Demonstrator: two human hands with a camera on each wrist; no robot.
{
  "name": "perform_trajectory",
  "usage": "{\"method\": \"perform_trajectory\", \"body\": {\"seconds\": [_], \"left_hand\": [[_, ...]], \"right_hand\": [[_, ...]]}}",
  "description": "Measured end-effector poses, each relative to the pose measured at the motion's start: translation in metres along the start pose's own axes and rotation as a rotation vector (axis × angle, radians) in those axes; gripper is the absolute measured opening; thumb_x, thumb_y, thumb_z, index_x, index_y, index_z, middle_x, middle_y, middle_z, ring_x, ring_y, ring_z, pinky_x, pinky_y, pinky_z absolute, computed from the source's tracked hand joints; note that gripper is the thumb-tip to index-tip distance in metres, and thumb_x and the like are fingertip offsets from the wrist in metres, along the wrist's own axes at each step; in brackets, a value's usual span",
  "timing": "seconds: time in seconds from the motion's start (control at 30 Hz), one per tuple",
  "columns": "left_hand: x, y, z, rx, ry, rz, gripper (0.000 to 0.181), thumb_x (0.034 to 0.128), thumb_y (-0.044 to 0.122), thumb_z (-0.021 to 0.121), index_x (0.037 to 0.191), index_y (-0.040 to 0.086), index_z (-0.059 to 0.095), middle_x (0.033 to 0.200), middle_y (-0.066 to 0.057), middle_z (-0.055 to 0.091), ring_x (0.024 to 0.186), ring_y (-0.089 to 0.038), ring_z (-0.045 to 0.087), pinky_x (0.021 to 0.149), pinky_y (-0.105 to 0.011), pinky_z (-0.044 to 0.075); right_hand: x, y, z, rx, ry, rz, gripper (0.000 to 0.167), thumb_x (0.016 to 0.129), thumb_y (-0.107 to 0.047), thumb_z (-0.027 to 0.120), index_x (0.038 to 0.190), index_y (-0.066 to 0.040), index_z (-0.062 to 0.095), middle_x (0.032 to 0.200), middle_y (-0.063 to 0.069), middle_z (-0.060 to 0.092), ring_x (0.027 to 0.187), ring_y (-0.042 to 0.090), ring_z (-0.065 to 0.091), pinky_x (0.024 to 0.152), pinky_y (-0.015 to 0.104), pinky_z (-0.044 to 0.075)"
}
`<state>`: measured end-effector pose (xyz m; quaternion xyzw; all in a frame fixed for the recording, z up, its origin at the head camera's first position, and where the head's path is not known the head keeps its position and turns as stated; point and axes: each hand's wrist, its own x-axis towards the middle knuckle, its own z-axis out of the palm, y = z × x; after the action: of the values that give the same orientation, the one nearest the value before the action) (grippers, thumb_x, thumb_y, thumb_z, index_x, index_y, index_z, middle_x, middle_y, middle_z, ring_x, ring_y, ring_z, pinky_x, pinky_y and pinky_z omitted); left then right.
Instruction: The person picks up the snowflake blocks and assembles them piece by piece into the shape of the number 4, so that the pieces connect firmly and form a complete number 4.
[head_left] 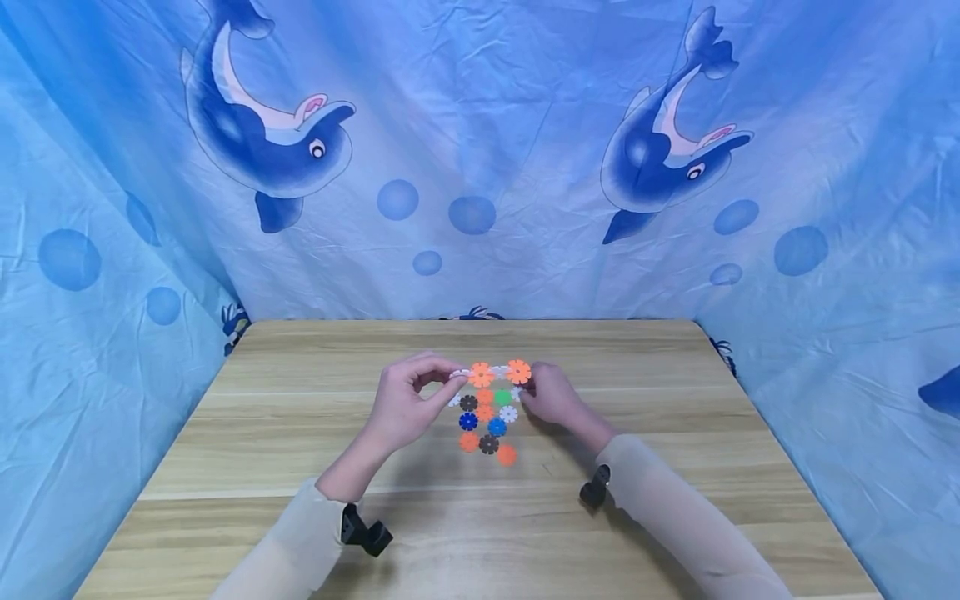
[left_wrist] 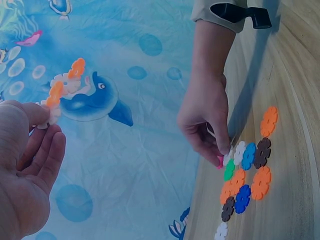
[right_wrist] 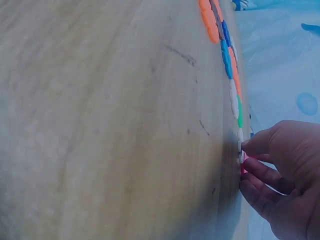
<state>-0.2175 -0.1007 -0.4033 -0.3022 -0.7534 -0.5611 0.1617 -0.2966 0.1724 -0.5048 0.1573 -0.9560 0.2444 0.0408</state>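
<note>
My left hand [head_left: 401, 404] pinches the end of a short chain of white and orange notched snowflake discs [head_left: 482, 375], raised off the table in the left wrist view. Lower down, my right hand [head_left: 553, 393] has thumb and fingers at a white snowflake disc [left_wrist: 228, 154] beside the green disc [left_wrist: 229, 170]. Something pink [left_wrist: 220, 161] shows between those fingers, mostly covered. Joined discs in orange, blue, black-brown [head_left: 489, 444] and white lie flat on the wood, below the raised chain in the head view.
The wooden table [head_left: 300, 467] ends at a blue curtain [head_left: 480, 125] printed with dolphins and bubbles, which rises behind it and on both sides. A black wrist camera [head_left: 366, 532] sits at the left sleeve, another wrist camera [head_left: 596, 489] at the right.
</note>
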Motion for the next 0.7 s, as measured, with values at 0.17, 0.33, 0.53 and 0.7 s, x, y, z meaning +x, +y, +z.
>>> {"method": "perform_trajectory", "body": {"seconds": [0.17,0.33,0.53,0.7], "left_hand": [[0.0000,0.0012,-0.0015,-0.002,0.000,0.002,0.009,0.0952,0.005,0.079,0.102,0.010,0.082,0.097,-0.005,0.080,0.088,-0.010,0.075,0.088,-0.025,0.065],[0.0001,-0.0001,-0.0022,0.007,0.000,0.006,0.008,0.0951,0.005,0.080,0.102,0.009,0.082,0.097,-0.007,0.080,0.087,-0.010,0.075,0.088,-0.029,0.066],[0.0005,-0.0005,-0.0018,0.000,-0.011,-0.004,0.008,0.0954,0.007,0.080,0.102,0.010,0.082,0.097,-0.006,0.080,0.087,-0.010,0.074,0.089,-0.025,0.065],[0.0008,-0.0005,-0.0019,0.003,-0.016,-0.001,0.008,0.0956,0.007,0.080,0.103,0.009,0.082,0.098,-0.006,0.080,0.087,-0.012,0.075,0.089,-0.027,0.065]], "right_hand": [[-0.0020,0.0008,-0.0004,-0.021,0.002,-0.013,0.015,0.090,-0.010,0.078,0.084,-0.001,0.069,0.085,0.008,0.064,0.073,0.018,0.056,0.067,0.032,0.053],[-0.0041,-0.0006,-0.0017,-0.059,-0.004,-0.055,0.017,0.092,-0.013,0.080,0.081,-0.002,0.073,0.094,0.011,0.069,0.084,0.023,0.065,0.083,0.041,0.062],[-0.0069,-0.0042,-0.0052,-0.092,-0.038,-0.093,0.033,0.095,-0.012,0.077,0.065,-0.008,0.063,0.093,0.011,0.069,0.086,0.021,0.064,0.089,0.043,0.061],[-0.0073,-0.0068,-0.0095,-0.073,-0.110,-0.030,0.021,0.089,-0.015,0.083,0.087,0.000,0.068,0.103,0.016,0.067,0.081,0.022,0.061,0.083,0.044,0.061]]}}
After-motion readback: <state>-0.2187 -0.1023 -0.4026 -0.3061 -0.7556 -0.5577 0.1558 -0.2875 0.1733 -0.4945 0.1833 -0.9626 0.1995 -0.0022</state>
